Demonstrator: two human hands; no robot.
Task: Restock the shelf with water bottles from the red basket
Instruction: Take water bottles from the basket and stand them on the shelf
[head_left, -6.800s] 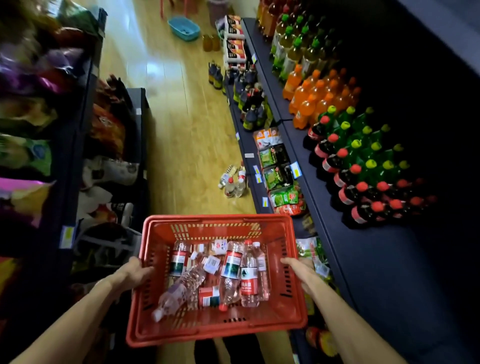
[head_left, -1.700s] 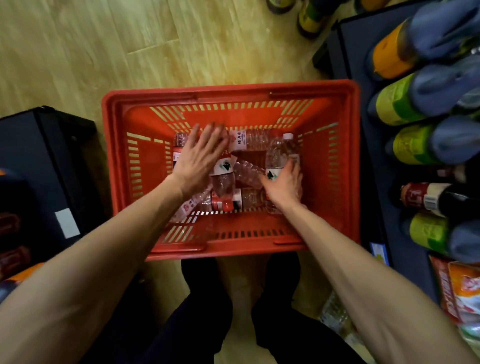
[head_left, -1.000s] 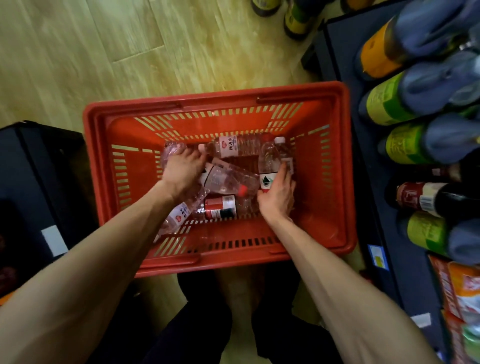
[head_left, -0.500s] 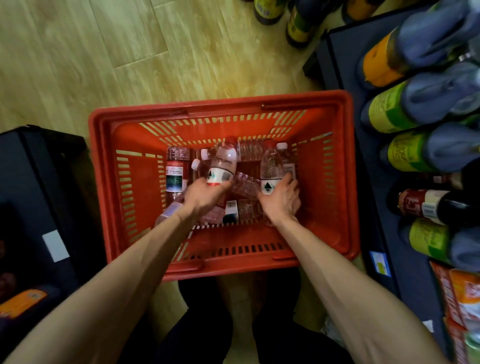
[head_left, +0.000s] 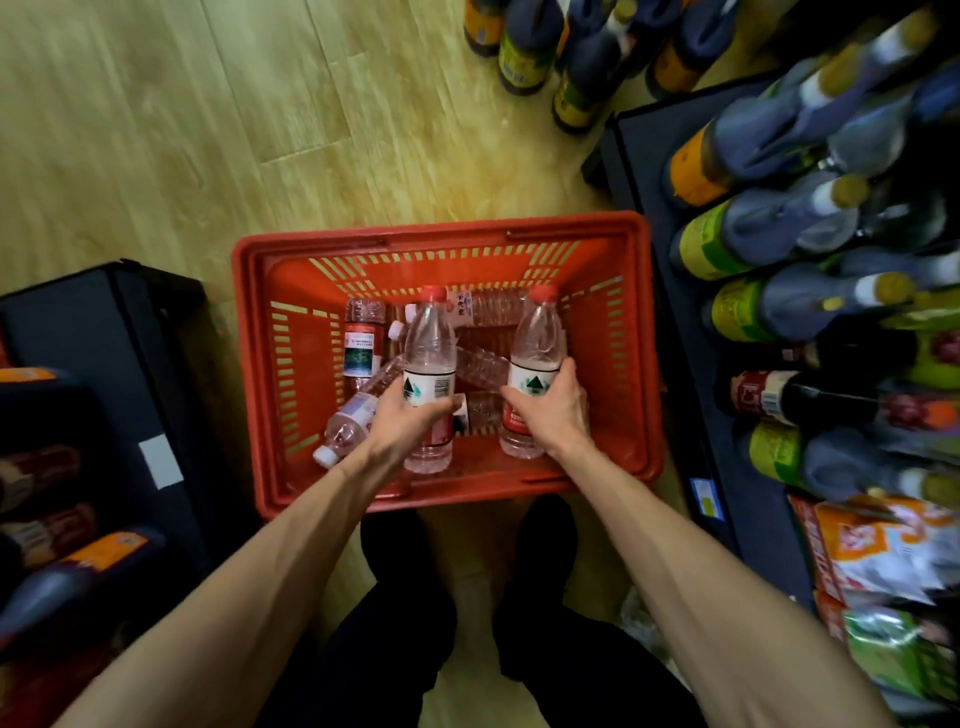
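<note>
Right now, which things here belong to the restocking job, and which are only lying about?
For the job:
- left hand and right hand, each holding a red-capped water bottle
- red basket, more bottles lying inside

Lying about:
- dark sauce bottles on the floor
- snack bags

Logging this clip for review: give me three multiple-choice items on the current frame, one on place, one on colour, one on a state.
1. The red basket sits:
A on the wooden floor
B on a shelf
C on a cart

2. Cap colour of the two held water bottles:
A blue
B red
C green

3. The left hand:
A rests open
B presses the rim
C holds a bottle

Answers:
1 A, floor planks show around it.
2 B, the left bottle and right bottle have red caps.
3 C, its grip wraps the left bottle, as the right hand does its own.
</note>
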